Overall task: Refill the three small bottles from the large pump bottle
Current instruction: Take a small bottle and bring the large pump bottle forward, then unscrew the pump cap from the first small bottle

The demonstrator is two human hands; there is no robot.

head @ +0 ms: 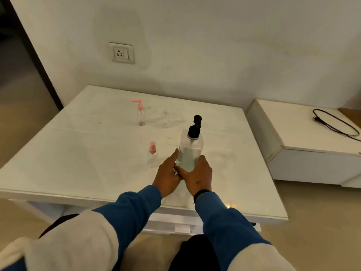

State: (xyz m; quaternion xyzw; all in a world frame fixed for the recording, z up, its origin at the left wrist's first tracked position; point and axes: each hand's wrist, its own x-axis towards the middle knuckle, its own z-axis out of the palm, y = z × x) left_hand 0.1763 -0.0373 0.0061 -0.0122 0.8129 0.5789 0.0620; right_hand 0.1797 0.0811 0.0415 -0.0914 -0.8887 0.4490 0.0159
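Large pump bottle (190,151) upright near surface (78,163) front edge, right of centre; left hand (168,178) and right hand (197,176) grip wrapped round its base. Small spray bottle (152,153) just left: elbow swing or bottle tilt could topple it. Pink pump bottle (140,112) and clear bottle (165,117) toward back edge.

A: Count, white table (78,169)?

B: Large pump bottle (190,151), black pump: one, toward the near edge. Small bottles: three. One with pink pump (140,112) toward the far edge, one clear (165,117) beside it, one with pink sprayer (152,153) just left of the large bottle.

A: Elsewhere?

B: Side cabinet (304,153): one. Black cable (336,124) on it: one. Wall socket (121,53): one.
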